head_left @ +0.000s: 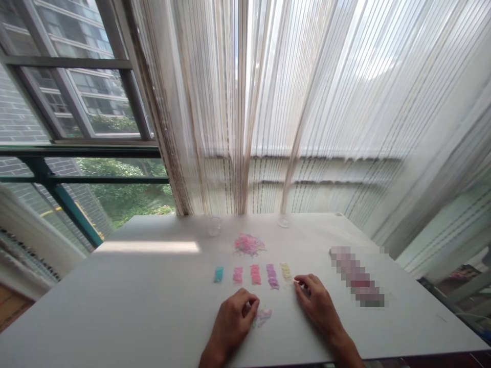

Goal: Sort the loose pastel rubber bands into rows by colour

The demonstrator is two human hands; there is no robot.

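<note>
My left hand (237,315) is closed in a pinch beside a small loose heap of pale mixed-colour pieces (264,316); whether anything is in its fingers is hidden. My right hand (315,300) pinches at the lower right of the pale yellow group (286,272), with a tiny whitish spot at its fingertips. Left of the yellow lie a purple group (272,276), a coral group (255,274), a pink group (238,275) and a teal group (218,274), each a short column of small thin pieces. Their exact kind is too small to tell.
Behind the row lies a larger mixed heap of pink and pale pieces (249,244). A clear cup (215,225) and a clear lid-like disc (283,223) are at the back of the white table (146,296). A blurred-out long object (357,277) lies at the right.
</note>
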